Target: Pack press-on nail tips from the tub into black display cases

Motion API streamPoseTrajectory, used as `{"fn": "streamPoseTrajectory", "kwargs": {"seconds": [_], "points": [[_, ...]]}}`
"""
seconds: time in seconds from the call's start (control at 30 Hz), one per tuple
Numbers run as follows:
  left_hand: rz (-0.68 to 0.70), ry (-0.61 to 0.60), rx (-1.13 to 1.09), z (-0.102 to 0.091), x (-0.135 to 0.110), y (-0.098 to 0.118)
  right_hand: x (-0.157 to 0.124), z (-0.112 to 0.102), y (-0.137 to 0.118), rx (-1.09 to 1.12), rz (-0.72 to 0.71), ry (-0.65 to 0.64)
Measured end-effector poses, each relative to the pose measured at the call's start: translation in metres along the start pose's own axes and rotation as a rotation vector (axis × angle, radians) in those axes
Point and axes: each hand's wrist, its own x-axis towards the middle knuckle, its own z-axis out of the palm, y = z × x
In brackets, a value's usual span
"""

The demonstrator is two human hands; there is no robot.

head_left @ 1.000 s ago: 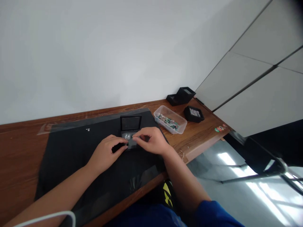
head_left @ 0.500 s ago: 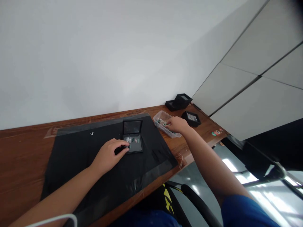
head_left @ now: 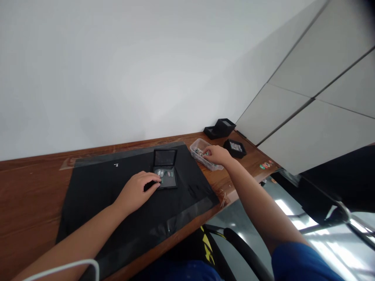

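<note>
A small black hinged case (head_left: 168,183) lies with its lid (head_left: 165,157) raised on a black mat. Inside sit several tiny gem-like pieces (head_left: 165,173), some clear and oval, others green or pink. My left hand (head_left: 137,191) reaches over the case's left side, thumb and fingers curled close together beside a small greenish piece; what they grip is not clear. My right hand (head_left: 218,155) dips into a clear plastic tub (head_left: 195,144) of similar small pieces. Its fingertips are pinched together among them, and anything between them is hidden.
Black boxes (head_left: 225,127) stand in the back right corner, and another black box (head_left: 234,148) with clear pieces lies nearer. Colourful round bits (head_left: 266,165) lie near the table's right edge. A tiny white piece (head_left: 116,165) rests on the mat (head_left: 96,195). A white cable (head_left: 73,266) crosses my left forearm.
The view has shifted slightly. My right fingers have moved a little within the tub; my left hand stays at the case.
</note>
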Motion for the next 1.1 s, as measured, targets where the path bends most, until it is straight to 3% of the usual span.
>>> {"fn": "streamPoseTrajectory", "kwargs": {"seconds": [0.3, 0.5, 0.63, 0.8, 0.93, 1.1], "points": [[-0.005, -0.004, 0.003, -0.001, -0.001, -0.001, 0.002, 0.007, -0.003, 0.023, -0.043, 0.053], [0.02, -0.008, 0.025, -0.002, -0.001, 0.001, -0.02, -0.011, -0.006, 0.114, -0.05, 0.204], [-0.026, 0.01, 0.015, -0.002, 0.0, 0.001, -0.053, -0.012, -0.038, 0.395, -0.27, 0.372], [-0.076, 0.012, 0.005, -0.004, -0.001, 0.003, -0.071, 0.012, -0.093, 0.633, -0.667, 0.284], [-0.073, 0.026, 0.01, -0.005, -0.002, 0.004, -0.064, 0.032, -0.117, 0.641, -0.705, 0.258], [-0.058, 0.027, -0.015, -0.004, -0.002, 0.001, -0.06, 0.049, -0.126, 0.696, -0.725, 0.279]]}}
